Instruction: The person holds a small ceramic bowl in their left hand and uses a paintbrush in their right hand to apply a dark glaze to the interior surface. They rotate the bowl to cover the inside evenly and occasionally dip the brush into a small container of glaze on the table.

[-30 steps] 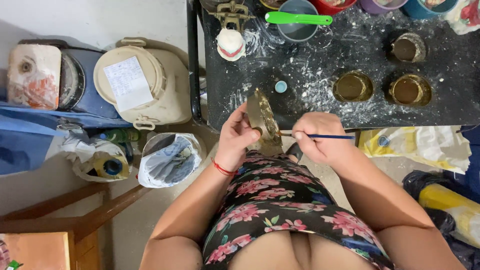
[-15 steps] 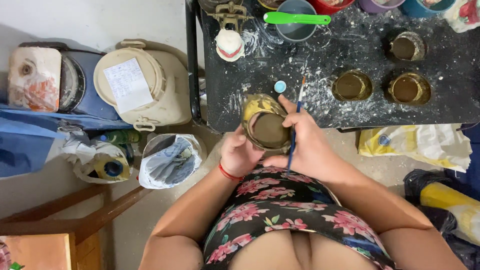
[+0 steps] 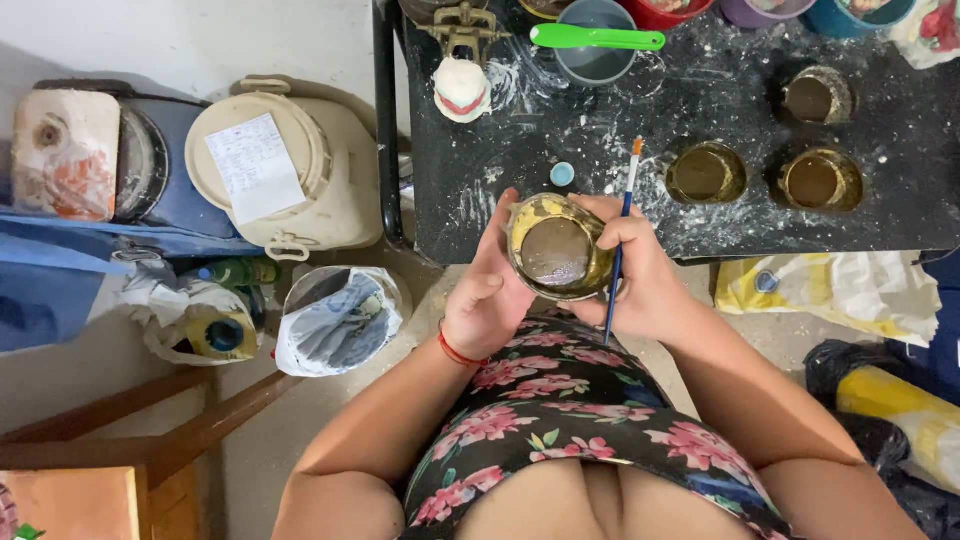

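Two hands cradle a round, gold-painted pot [image 3: 556, 248] just in front of the black, paint-spattered metal table [image 3: 700, 225].

Left of the table stand a cream plastic lidded bucket [image 3: 290, 175] with a paper sheet on top, and nearer the person a clear plastic bag [image 3: 340, 320], crumpled and open. At the table's front edge the left hand [image 3: 490, 290] curls around the pot's left side; the pot tilts toward the camera, showing a dull brown, flat inside. The right hand [image 3: 640, 275] grips the pot's right side while pinching a thin blue-handled brush [image 3: 620, 235], bristles pointing up. On the table's right part sit three similar gold round pots [image 3: 705, 172], hollow and brown inside; a grey cup with a green plastic spatula [image 3: 597, 38] stands at the far edge.
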